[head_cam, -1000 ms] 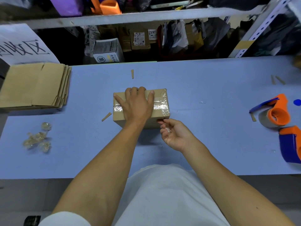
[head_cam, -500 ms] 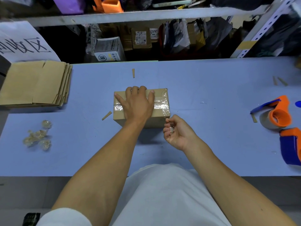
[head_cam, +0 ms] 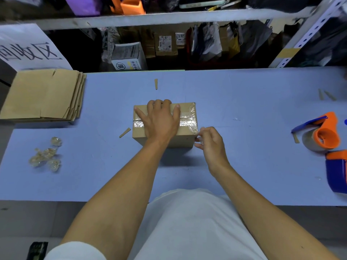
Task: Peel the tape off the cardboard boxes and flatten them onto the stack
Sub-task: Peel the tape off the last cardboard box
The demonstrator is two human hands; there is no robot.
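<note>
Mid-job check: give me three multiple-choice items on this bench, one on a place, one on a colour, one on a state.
1. Where is the flattened cardboard stack?
A. Table's far left
B. Under the box
C. Beside the dispensers

2. What colour is the table?
A. Green
B. Light blue
C. White

3. What is the left hand doing?
A. Lifting the box
B. Gripping a dispenser
C. Pressing flat on the box

Answers: 1 A, it lies at the far-left edge; 2 B, the bare top is pale blue; 3 C, spread fingers lie on the lid while the right hand pinches tape at the corner.
</note>
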